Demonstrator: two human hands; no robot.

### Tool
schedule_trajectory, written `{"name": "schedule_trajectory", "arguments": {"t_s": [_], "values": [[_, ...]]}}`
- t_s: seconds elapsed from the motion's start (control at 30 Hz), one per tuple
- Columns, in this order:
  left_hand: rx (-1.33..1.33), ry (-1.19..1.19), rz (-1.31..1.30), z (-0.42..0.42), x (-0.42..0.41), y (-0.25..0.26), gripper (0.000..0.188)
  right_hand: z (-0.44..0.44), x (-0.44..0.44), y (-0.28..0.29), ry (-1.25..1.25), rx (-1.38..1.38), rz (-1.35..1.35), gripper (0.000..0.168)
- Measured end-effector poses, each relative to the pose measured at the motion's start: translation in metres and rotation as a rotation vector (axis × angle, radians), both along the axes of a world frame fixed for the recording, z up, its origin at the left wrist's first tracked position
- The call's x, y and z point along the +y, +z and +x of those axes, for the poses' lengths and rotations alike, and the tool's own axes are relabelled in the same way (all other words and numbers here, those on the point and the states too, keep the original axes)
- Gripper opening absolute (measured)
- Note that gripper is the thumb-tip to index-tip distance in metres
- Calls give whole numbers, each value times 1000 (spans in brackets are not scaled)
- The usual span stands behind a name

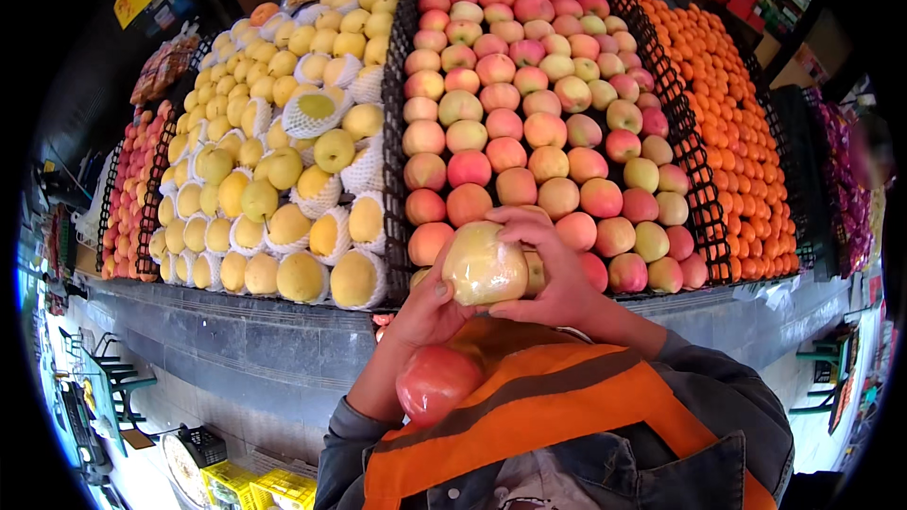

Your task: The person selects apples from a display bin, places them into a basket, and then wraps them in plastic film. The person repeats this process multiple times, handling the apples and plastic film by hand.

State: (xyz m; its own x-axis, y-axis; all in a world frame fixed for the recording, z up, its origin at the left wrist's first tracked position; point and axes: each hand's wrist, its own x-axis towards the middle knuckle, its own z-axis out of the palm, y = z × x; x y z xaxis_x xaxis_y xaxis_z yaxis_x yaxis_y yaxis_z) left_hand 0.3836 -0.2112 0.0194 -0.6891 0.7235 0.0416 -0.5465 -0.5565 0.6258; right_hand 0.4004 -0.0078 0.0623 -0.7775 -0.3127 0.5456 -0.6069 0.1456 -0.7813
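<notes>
In front of my chest, a pale yellow apple (485,265), apparently wrapped in shiny clear film, is held between both hands. My left hand (424,308) cups it from the left and below, its thumb against the lower side. On the right, the fingers and thumb of my right hand (560,273) curve around it. A glossy red apple (438,384) sits by my left forearm, against my orange apron (517,432); what supports it is hidden. Just beyond my hands, rows of red and yellow apples (496,69) fill a sloping display.
Yellow pears (283,166), many in white foam nets, slope up on the left behind a black mesh divider (398,120). Right of the apples are small orange citrus fruits (737,149). A dark stone ledge (234,333) runs along the front. Yellow crates (283,489) stand on the floor lower left.
</notes>
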Motion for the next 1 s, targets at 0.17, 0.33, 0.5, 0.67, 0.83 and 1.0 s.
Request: {"name": "schedule_trajectory", "arguments": {"t_s": [0.17, 0.33, 0.5, 0.67, 0.83, 1.0], "values": [[157, 37, -30, -25, 74, 20, 95, -2, 71, 7, -116, 15, 22, 63], [433, 183, -254, -44, 106, 38, 95, -16, 87, 9, -4, -358, -298, 82], [994, 324, -476, -66, 108, 40, 82, -28, 81, -6, 66, -514, -493, 95], [1214, 331, -656, -77, 101, 44, 70, -35, 87, -6, -57, -440, -399, 84], [1258, 336, -803, -88, 71, 40, 47, -52, 78, -19, -306, -48, -32, 72], [1119, 255, -800, -89, 86, 36, 29, -44, 83, -36, -361, -137, 95, 73]]}}
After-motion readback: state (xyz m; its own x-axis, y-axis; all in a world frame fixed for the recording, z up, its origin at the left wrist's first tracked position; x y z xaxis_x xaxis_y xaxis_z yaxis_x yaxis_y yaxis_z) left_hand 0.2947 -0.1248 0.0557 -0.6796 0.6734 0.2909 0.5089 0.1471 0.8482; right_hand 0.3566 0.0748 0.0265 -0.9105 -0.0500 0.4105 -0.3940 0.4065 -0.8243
